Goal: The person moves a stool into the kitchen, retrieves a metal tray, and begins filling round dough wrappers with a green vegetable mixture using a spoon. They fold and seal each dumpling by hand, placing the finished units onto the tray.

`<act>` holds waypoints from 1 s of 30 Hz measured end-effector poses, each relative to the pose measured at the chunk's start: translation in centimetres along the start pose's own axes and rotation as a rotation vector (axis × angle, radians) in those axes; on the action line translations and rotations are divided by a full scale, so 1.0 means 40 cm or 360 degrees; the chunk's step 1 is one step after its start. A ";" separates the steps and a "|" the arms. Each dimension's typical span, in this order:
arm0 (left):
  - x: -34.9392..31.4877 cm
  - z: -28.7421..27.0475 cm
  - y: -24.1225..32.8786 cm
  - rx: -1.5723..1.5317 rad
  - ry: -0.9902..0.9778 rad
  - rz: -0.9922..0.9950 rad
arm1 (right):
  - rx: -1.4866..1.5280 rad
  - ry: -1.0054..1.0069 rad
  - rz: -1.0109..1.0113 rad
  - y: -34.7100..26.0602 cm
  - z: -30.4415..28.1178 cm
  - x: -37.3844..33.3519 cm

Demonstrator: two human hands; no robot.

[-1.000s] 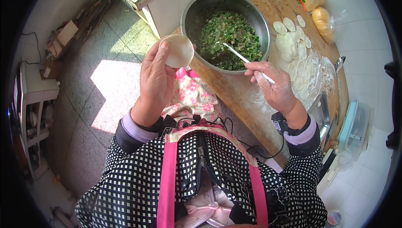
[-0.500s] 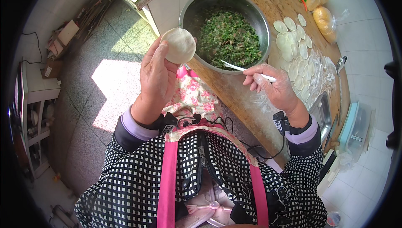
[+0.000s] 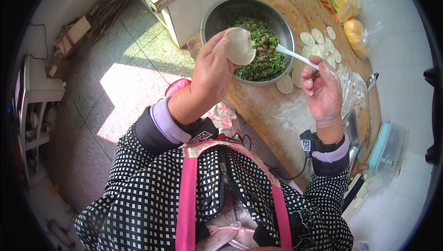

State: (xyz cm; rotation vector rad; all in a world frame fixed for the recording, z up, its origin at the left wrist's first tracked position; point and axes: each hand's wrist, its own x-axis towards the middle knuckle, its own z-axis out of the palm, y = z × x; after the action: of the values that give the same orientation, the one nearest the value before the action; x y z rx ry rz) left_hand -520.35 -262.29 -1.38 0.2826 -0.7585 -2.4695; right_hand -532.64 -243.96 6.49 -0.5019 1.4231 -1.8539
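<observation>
The left hand [image 3: 210,66] pinches a round wrapper [image 3: 241,48] in its grip, over the metal bowl [image 3: 279,15]; the right hand [image 3: 325,89] grips a white spoon [image 3: 297,56], its end above green filling [image 3: 263,70].

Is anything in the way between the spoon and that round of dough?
No barrier is visible. The spoon in the right hand slants over the bowl; the dough, in the left hand, is left of its tip. Only filling shows between them; whether on the spoon or below, I can't tell.
</observation>
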 end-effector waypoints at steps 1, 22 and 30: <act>0.003 0.012 -0.014 -0.0063 -0.0028 -0.0040 | -0.0057 0.0003 -0.0014 0.005 0.006 0.000; 0.006 0.026 -0.027 0.0163 -0.0098 -0.0284 | -0.1729 -0.0352 -0.0905 0.035 0.015 -0.052; 0.005 0.007 -0.045 0.0352 -0.0100 -0.0218 | -0.1591 -0.0228 -0.0818 0.040 0.004 -0.057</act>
State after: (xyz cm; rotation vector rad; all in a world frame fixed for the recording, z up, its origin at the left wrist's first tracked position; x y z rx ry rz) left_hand -521.38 -261.00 -2.19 0.3491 -1.0747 -2.5331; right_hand -530.54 -242.57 5.31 -1.5626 2.2041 -1.2648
